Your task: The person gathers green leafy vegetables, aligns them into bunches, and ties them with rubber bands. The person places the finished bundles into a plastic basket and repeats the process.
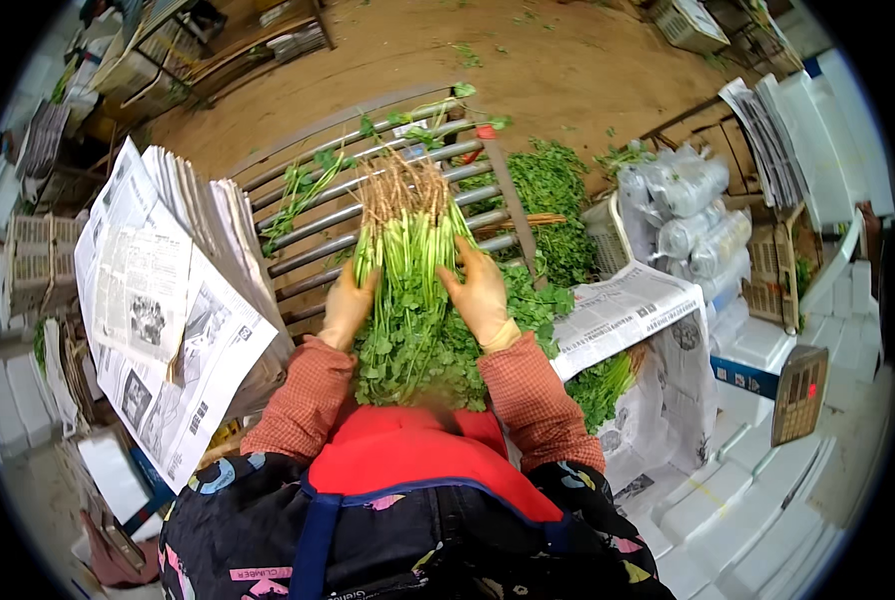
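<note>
A wide bunch of leafy green herbs with pale stems (pixel 410 247) lies on a rack of metal bars (pixel 320 217), its brown roots (pixel 406 184) pointing away from me and its leaves towards my red apron (pixel 425 450). My left hand (pixel 351 300), in a pale yellowish glove, cups the bunch's left edge. On the right edge rests my right hand (pixel 479 289), gloved alike, thumb and fingers apart against the stems. Loose sprigs (pixel 305 187) lie on the bars at the left, and more leaves (pixel 537 300) spread beside my right wrist.
Stacked newspapers (pixel 185 300) stand at the left. At the right are a newspaper-lined box (pixel 627 315) with herbs inside, rolls of clear plastic bags (pixel 687 195), a scale display (pixel 798 396) and white foam boxes (pixel 725 480). A green heap (pixel 552 202) lies beyond the rack.
</note>
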A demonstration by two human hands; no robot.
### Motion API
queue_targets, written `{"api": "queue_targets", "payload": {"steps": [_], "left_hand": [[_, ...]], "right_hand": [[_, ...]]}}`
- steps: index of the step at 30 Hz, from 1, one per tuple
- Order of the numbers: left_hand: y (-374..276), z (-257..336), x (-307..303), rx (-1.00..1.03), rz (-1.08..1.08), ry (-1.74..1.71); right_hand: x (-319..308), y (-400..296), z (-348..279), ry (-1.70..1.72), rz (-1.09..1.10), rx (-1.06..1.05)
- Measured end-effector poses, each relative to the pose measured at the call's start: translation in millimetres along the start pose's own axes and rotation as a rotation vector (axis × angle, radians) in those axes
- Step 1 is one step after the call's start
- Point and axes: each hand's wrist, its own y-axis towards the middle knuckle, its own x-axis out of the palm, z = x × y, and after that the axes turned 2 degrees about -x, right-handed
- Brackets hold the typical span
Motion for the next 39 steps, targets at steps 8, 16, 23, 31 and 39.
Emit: {"api": "queue_targets", "payload": {"steps": [8,16,23,31,39], "left_hand": [[-20.9,16.8,0.8,-0.164,0.096,-0.308],[-17.1,-13.3,16.9,-0.066,0.209,-0.266],[-24.8,1.2,-4.5,0.056,0.237,-0.142],[-22.8,69.8,-21.2,0.109,-0.036,0.1],[-23.4,80.7,-20.6,-0.02,-0.007,-0.284]], "right_hand": [[38.6,8.5,-27.7,-0.233,-0.154,-0.157],[55.6,9.1,-50.5,-0.239,-0.178,-0.268],[-0.9,12.6,-23.9,-0.048,-0.187,-0.142],[13.5,-11.0,-45.1,-0.175,-0.256,-0.248],[-4.1,-13.1,-23.7,0.107,-0.113,-0.165]]}}
